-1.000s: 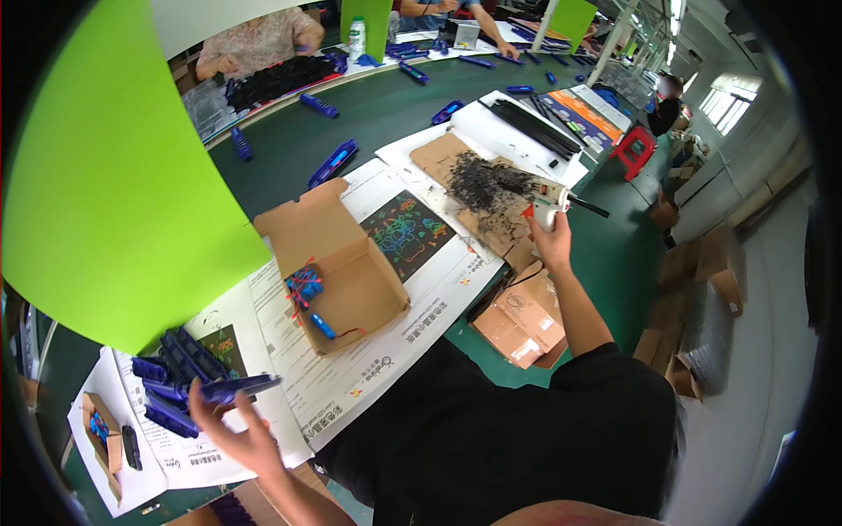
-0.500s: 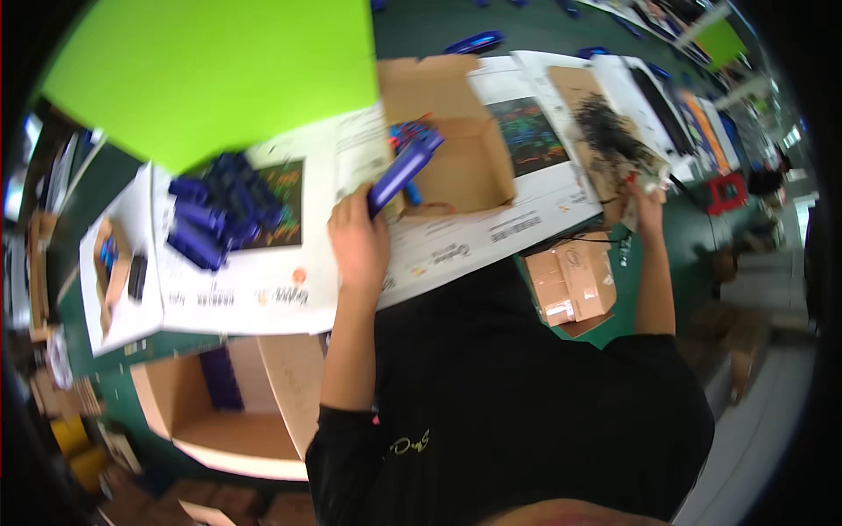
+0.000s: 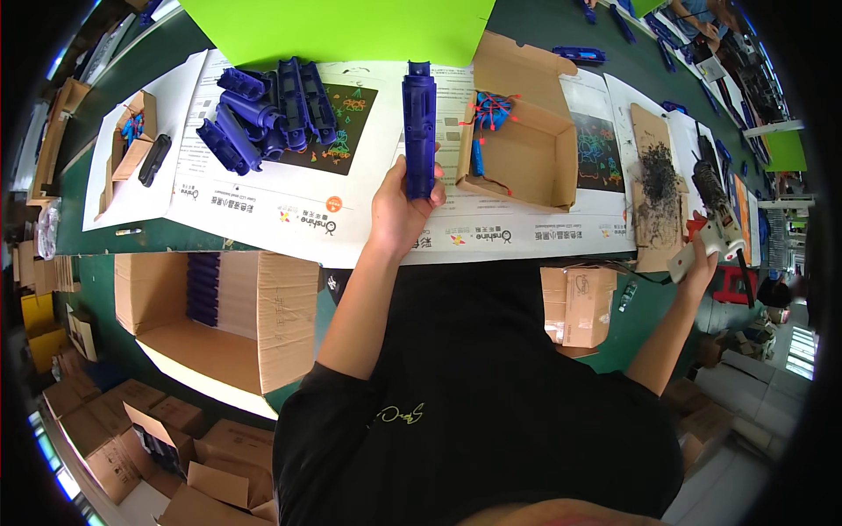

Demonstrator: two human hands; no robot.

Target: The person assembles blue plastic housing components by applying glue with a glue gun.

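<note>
My left hand is closed around the lower end of a long dark-blue plastic shell, held upright over the white paper with its ribbed hollow inside showing. At the right, my right hand grips a white hot glue gun with a red trigger and a dark front end. A cardboard sheet smeared with black strands lies beside the gun. Right of the shell is an open shallow carton holding blue wrapped parts with red wires. Several matching shells are piled to the left.
A lime-green board stands along the back of the table. At far left are a small open carton and a black elongated part. Below the table edge sits a large carton with blue shells inside. A person works at the far right.
My left hand has turned the shell from a slant to upright. My right hand has lifted the glue gun off the cardboard area, outward to the right. The whole view has shifted.
</note>
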